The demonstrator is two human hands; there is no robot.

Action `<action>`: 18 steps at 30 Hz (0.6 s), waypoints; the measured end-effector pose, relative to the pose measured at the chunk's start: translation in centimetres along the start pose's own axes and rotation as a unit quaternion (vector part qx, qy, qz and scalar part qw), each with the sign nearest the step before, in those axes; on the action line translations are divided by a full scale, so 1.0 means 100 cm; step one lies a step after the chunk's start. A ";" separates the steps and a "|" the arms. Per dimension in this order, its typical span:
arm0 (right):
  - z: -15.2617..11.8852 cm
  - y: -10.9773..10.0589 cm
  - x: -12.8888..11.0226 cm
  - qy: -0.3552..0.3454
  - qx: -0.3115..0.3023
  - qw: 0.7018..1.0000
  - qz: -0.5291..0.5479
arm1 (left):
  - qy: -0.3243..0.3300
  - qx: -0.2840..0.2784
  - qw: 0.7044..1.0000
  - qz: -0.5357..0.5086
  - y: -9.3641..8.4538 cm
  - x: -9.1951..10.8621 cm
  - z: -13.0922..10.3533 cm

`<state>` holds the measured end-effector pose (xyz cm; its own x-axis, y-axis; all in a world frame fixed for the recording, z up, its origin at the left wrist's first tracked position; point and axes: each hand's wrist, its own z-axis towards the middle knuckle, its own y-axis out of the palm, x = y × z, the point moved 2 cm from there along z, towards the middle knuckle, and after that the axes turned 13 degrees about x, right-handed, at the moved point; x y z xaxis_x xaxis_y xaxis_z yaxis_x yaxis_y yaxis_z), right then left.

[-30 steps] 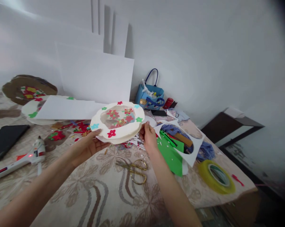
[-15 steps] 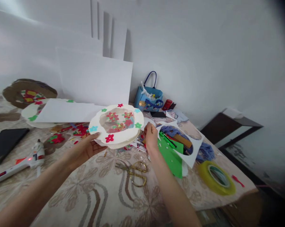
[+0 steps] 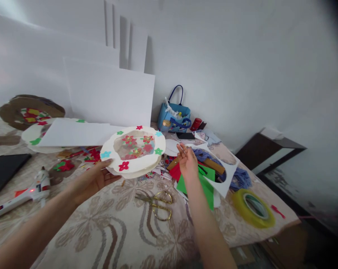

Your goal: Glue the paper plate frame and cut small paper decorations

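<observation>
Through the head camera I see my left hand point(image 3: 94, 181) gripping a wavy-edged white disc point(image 3: 142, 163) by its near left edge, thumb on top and the other fingers beneath, pinching the rim. The disc is held up above the table point(image 3: 124, 239), tilted towards me, with red, green and blue flowers around a see-through centre.

My right hand point(image 3: 188, 164) is apart from the disc, to its right, holding nothing that I can make out; its fingers are loosely spread and slightly curled. It is over the left side of a green sheet point(image 3: 209, 192), near a white cut-out sheet point(image 3: 226, 181).

Gold-handled scissors point(image 3: 160, 205) lie open on the cloth between my forearms. A white glue gun point(image 3: 37, 189) with a glowing light lies at far left, beside a black tablet point(image 3: 6, 173). The yellow tape roll point(image 3: 239, 209) is at right, near the table's edge.
</observation>
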<state>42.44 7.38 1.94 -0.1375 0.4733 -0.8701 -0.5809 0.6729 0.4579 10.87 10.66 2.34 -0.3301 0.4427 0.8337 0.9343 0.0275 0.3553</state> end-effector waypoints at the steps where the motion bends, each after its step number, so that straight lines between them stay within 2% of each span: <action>1: 0.002 -0.001 -0.002 -0.009 -0.001 1.000 -0.006 | 0.002 0.002 1.000 0.002 -0.001 0.001 0.000; 4: 0.006 -0.007 -0.007 -0.037 -0.016 0.998 -0.048 | -0.002 0.010 1.000 0.004 -0.001 0.005 -0.003; 10: -0.018 -0.019 -0.004 -0.027 -0.151 0.969 -0.194 | 0.017 0.012 1.000 0.005 -0.001 0.012 -0.004; 15: -0.029 -0.030 0.002 0.003 -0.168 0.956 -0.241 | 0.038 0.017 0.999 -0.020 -0.005 0.020 0.005; 18: -0.026 -0.037 0.001 0.011 -0.164 0.954 -0.252 | 0.069 0.049 0.995 -0.047 -0.010 0.035 0.012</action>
<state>42.50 3.47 -0.30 0.2111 0.1229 -0.9697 -0.7972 0.5958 -0.0980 8.96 13.27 4.38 -0.4265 0.3064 0.8510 0.9044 0.1529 0.3983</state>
